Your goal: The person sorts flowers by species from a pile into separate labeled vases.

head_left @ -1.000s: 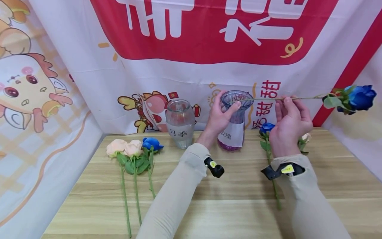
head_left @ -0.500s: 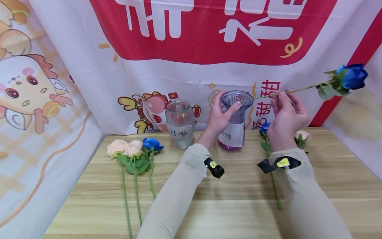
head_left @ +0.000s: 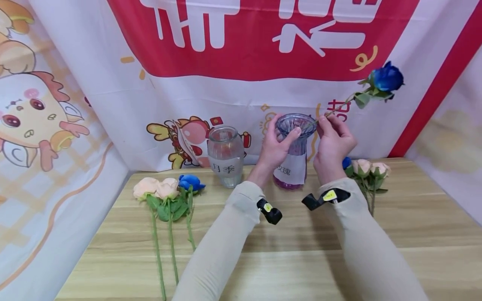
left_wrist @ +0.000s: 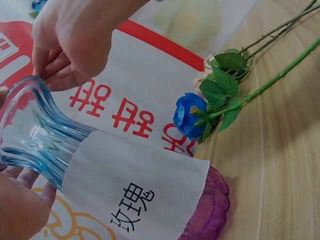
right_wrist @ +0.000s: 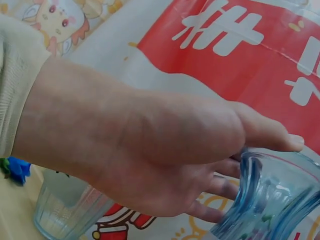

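Two bare hands, both occupied. Left hand (head_left: 276,146): wrapped about the flared top of a ribbed glass vase (head_left: 298,147), thumb at the rim, fingers on its far left side. Right hand (head_left: 335,140): pinching the stem of one blue rose (head_left: 388,77) just beside that rim; bloom raised to the upper right, stem slanting down to the vase's mouth.

Ribbed vase: upright on the table, bluish above, purple at the base, with white paper label (head_left: 295,169) in black characters.

One rounded clear jar (head_left: 226,152), left of the vase and apart from it, upright, likewise labelled. Farther left, lying flat: two peach roses (head_left: 156,189) and one blue flower (head_left: 191,182), stems toward the person. Beyond the right wrist: two more peach roses (head_left: 370,168) and one blue bloom (left_wrist: 190,115).

One wood-grain table (head_left: 286,259); behind it, one printed cloth (head_left: 244,54), red and white.
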Demonstrator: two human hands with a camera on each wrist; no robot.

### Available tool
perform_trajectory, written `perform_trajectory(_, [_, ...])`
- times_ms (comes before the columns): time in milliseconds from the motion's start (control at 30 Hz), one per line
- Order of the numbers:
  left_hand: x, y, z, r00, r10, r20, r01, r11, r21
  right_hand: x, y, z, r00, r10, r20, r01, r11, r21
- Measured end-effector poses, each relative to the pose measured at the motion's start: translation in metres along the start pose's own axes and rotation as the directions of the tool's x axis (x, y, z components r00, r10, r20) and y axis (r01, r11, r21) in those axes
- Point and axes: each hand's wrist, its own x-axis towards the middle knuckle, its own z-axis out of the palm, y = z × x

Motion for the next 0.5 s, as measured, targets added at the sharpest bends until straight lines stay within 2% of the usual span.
perform_trajectory(67, [0.0002,0.0003,0.0,1.0,-0.002,-0.001,0.002,1.0,0.004,-0.0007,0.003,0.0016,1.0,-0.002,-0.003,0.002,0.999,-0.034])
perform_trajectory(267, [0.0004,0.0005,0.0013,1.0,0.003,-0.002,-0.003,1.0,-0.008,-0.0025,0.0071,0.0019,0.997,0.072,-0.001,-0.072,0.992,-0.108])
perform_trajectory(500, [0.0004,-0.0009,0.0001,1.0,0.026,-0.004,-0.026,0.999,-0.044,-0.0045,0.007,0.0004,0.986,0.162,0.048,-0.15,0.969,-0.195])
